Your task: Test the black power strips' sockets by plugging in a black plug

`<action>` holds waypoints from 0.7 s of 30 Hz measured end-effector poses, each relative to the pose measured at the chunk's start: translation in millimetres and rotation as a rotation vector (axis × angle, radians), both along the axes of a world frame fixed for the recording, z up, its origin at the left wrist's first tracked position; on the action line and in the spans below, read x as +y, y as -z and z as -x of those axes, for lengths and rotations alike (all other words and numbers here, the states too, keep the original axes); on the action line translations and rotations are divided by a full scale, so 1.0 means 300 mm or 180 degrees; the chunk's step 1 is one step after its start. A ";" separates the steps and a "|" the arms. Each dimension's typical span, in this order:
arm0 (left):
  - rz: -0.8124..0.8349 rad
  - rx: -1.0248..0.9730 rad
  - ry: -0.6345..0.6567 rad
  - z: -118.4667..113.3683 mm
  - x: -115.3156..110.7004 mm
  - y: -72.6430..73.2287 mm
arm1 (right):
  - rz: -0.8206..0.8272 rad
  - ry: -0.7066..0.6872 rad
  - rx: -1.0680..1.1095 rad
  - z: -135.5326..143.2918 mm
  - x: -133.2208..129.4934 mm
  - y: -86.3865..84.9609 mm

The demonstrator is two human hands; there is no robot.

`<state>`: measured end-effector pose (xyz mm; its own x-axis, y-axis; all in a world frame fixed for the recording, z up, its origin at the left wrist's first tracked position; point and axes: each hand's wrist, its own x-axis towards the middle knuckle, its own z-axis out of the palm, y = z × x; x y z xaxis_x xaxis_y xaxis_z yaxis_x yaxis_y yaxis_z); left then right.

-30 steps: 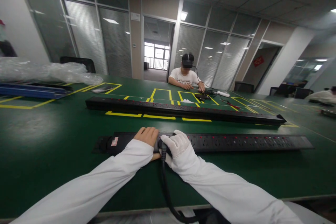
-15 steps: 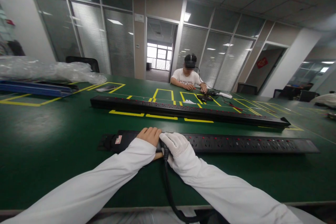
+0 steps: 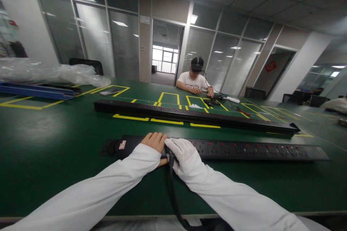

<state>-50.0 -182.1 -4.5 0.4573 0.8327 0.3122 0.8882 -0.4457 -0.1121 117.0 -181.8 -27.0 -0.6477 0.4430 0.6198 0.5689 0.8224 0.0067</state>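
Note:
A long black power strip (image 3: 233,150) with a row of sockets and small red marks lies across the green table before me. My bare left hand (image 3: 154,142) is closed over its body, fingers over the far edge and thumb along the near side. Right beside it, my white-gloved right hand (image 3: 180,149) is closed around a black plug (image 3: 171,157) at the strip. The plug's thick cable (image 3: 175,202) hangs down toward the table's near edge. The plug's front end is hidden under the glove. A white label (image 3: 122,144) shows near the strip's left end.
A second long black power strip (image 3: 189,115) lies farther back. Clear plastic wrap (image 3: 54,74) and blue rails (image 3: 35,91) lie at left. Yellow tape (image 3: 169,93) marks the green table (image 3: 67,180). Across it sits a person (image 3: 191,79) with headgear, hands near black cables (image 3: 213,101).
My hands and the power strip stay practically in place. The view shifts slightly. Across the table, the person's hands have moved a little.

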 end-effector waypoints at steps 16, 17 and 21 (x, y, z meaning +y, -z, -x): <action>-0.0044 -0.0035 0.0071 0.010 0.001 0.006 | -0.0015 -0.0039 0.0054 -0.001 -0.007 -0.010; -0.0039 -0.0055 0.0077 0.011 0.001 0.005 | 0.0002 -0.0040 0.0025 -0.001 -0.009 -0.013; -0.0021 -0.0089 0.0110 0.012 0.002 0.004 | 0.0065 -0.0044 -0.0015 -0.003 -0.018 -0.023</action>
